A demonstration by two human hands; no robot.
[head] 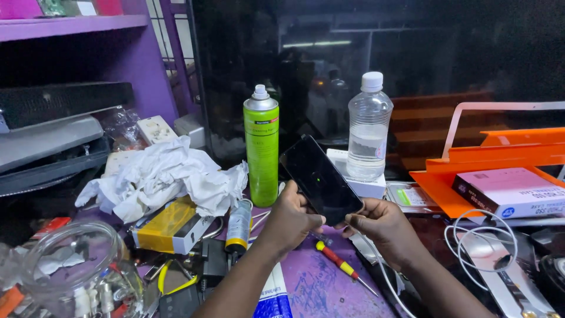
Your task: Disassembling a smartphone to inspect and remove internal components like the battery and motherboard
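Now | both hands (291,221) (379,227) grip phone (321,179) | bottle (368,126) part-full, clear liquid | jar (79,274): small parts

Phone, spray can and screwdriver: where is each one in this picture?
Phone (321,179), head view, middle of its dark screen.
Spray can (262,156), head view, middle of its green body.
Screwdriver (336,262), head view, on its red and yellow handle.
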